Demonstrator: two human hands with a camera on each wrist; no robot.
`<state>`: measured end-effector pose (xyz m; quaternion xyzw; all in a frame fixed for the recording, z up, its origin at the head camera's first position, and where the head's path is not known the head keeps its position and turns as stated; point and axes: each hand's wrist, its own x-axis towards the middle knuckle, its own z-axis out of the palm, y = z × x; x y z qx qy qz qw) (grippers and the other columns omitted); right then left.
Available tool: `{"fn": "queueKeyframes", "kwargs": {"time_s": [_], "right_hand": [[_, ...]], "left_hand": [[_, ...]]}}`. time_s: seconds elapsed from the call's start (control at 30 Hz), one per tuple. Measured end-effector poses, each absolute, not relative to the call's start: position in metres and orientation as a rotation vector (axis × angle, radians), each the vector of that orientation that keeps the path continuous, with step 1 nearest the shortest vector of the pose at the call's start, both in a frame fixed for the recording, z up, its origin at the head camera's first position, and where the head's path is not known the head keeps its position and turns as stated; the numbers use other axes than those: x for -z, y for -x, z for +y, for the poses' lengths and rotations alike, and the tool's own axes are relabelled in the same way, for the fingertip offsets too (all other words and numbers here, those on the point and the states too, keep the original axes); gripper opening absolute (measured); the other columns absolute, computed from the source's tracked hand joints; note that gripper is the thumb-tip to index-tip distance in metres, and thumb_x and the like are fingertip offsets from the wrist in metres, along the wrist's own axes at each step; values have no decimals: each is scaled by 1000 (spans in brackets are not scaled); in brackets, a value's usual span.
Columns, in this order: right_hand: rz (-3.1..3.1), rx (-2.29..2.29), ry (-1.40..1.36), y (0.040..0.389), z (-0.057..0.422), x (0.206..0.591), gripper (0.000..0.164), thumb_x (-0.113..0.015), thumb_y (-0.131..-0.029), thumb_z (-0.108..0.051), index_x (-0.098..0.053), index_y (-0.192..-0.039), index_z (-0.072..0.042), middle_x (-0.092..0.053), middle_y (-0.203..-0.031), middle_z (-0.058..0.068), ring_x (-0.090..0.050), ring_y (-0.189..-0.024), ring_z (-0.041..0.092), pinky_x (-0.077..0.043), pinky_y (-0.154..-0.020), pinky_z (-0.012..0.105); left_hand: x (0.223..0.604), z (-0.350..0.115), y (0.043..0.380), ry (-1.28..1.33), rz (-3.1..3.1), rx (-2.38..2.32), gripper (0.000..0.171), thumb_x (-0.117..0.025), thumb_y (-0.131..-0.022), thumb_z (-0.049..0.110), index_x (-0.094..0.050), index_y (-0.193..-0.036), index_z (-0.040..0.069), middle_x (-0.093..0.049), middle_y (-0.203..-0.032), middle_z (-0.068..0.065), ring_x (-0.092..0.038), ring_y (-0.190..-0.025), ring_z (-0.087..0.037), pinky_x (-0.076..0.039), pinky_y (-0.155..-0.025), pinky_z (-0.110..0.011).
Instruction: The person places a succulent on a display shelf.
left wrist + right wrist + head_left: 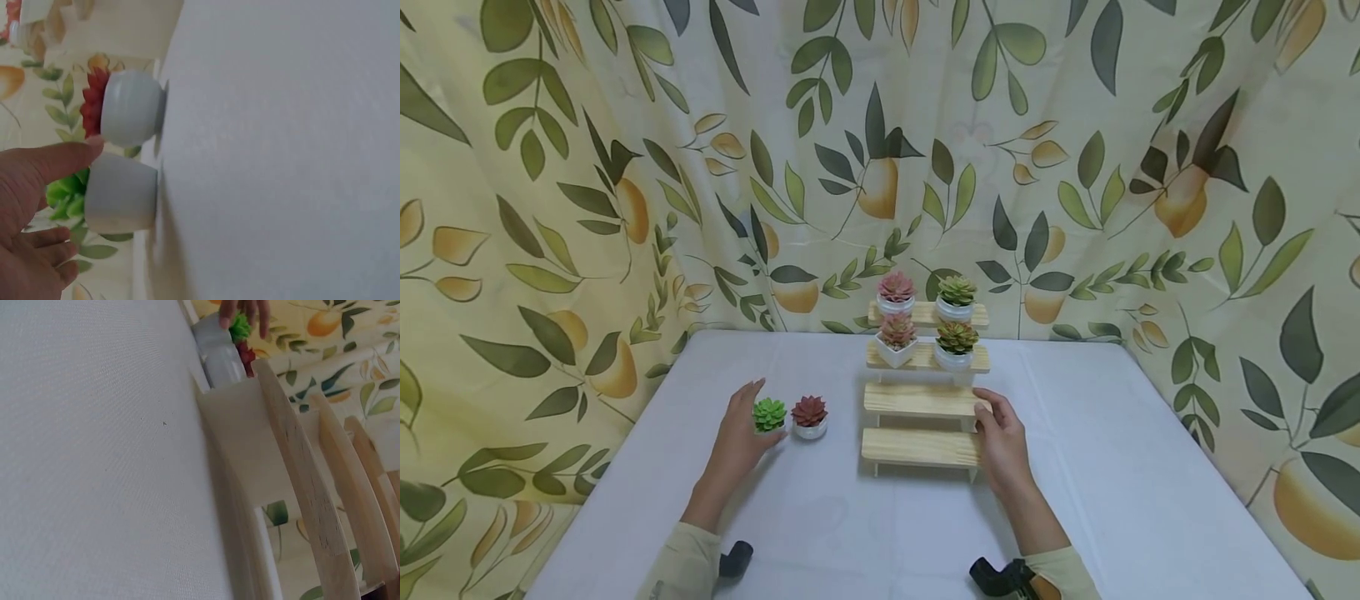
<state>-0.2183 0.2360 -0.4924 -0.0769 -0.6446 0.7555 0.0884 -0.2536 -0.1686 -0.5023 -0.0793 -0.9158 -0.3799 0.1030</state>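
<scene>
My left hand stands around the green succulent, thumb on the near right side, fingers on the far left. The spread is wide: the left wrist view shows the fingers apart from the white pot and the thumb tip at its upper edge, by the gap to the neighbouring pot. No firm hold is evident. I judge the step in hand to be taking up this plant; the next move calls for bringing thumb and fingers together on the pot without disturbing its neighbour.

My right hand is at the right end of the wooden stand, beside its two nearer steps, fingers bent, thumb to the near side. It appears to steady the stand; I cannot tell whether it grips or merely touches. Both forearms reach in from the near edge.

The green succulent sits upright on the white table, left of the stand. The red succulent is just right of it.

The two far steps carry four potted succulents, two per step: pinkish ones on the left, greenish ones on the right. The two near steps are bare.
</scene>
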Motion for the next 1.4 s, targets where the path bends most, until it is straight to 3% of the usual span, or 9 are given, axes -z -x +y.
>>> {"fn": "queueKeyframes", "kwargs": {"time_s": [0.27,0.53,0.8,1.13,1.4], "right_hand": [[-1925,-2247,220,219,236,491,35,-44,-113,-14,-46,-147,-4,-29,-165,7,-33,-143,17,-28,-120,40],[-1913,-2256,227,218,236,492,35,-44,-113,-13,-47,-146,-4,-31,-163,4,-35,-140,18,-30,-119,39],[-1908,-2257,228,219,236,493,35,-44,-112,-13,-47,-146,-4,-30,-165,7,-33,-144,18,-28,-120,38],[-1915,-2258,234,218,236,493,35,-44,-113,-14,-46,-146,-4,-31,-164,6,-32,-145,18,-27,-120,38],[-1902,-2267,226,219,237,493,35,-44,-113,-13,-46,-147,-4,-31,-164,7,-33,-144,18,-27,-120,37]], "left_hand": [[518,-186,262,116,-2750,1344,105,-92,-81,21,-26,-161,2,-32,-158,-31,-31,-145,-49,-28,-116,-62],[521,-191,262,107,-2720,1449,102,-91,-82,18,-27,-159,-2,-39,-157,-28,-34,-145,-45,-25,-119,-57],[523,-190,264,69,-2713,1550,95,-88,-83,10,-31,-157,-2,-40,-156,-28,-38,-142,-48,-35,-116,-52],[529,-184,265,40,-2758,1443,87,-87,-84,11,-38,-154,1,-48,-145,-33,-53,-128,-50,-46,-104,-60],[532,-177,266,84,-2742,1421,82,-86,-85,6,-40,-152,0,-46,-151,-29,-40,-142,-46,-31,-116,-60]]}}
